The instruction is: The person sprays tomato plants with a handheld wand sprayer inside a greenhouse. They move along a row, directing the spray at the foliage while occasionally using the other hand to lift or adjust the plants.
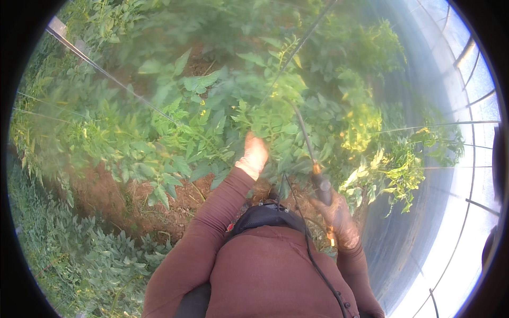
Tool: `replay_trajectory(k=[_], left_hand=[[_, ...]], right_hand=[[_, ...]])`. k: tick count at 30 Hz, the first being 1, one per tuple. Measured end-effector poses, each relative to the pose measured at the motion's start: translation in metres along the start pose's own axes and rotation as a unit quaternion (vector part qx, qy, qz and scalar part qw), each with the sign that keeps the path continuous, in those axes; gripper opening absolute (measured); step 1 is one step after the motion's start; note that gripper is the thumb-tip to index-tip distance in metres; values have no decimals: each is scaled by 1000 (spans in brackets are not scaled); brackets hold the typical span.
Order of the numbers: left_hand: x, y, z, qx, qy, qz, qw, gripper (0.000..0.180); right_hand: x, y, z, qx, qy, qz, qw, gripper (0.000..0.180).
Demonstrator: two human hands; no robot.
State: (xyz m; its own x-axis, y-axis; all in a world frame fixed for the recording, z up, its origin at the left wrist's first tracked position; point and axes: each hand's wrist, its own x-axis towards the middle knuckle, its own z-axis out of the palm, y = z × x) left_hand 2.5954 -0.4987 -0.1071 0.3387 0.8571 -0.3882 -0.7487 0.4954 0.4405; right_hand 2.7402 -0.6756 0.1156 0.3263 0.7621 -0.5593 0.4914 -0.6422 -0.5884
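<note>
In the head view, the right hand has its grip wrapped round a wand, which slants up and leftward over the green plants. The left hand reaches in among them, fingertips hidden; I can't tell its grip. Reddish soil shows beneath.

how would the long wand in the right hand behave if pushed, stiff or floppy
The wand is probably stiff, since its slim shaft reaches nearly straight from the right hand. It may feel heavier toward the grip end, where the handle is thicker.
</note>
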Motion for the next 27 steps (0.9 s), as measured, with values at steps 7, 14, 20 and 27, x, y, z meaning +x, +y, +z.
replay_trajectory(k=[7,14,20,27], left_hand=[[4,-3,-71,561,3,163,812,29],[-50,50,-71,664,158,35,730,34],[-89,97,-102,813,68,-26,578,41],[-93,102,-141,809,91,41,579,40]], right_hand=[[-17,-15,8,4,-49,-10,999,50],[-14,-19,34,80,-110,-35,990,45],[-1,-45,50,-17,-158,-53,986,48],[47,-73,85,41,-216,-20,975,38]])
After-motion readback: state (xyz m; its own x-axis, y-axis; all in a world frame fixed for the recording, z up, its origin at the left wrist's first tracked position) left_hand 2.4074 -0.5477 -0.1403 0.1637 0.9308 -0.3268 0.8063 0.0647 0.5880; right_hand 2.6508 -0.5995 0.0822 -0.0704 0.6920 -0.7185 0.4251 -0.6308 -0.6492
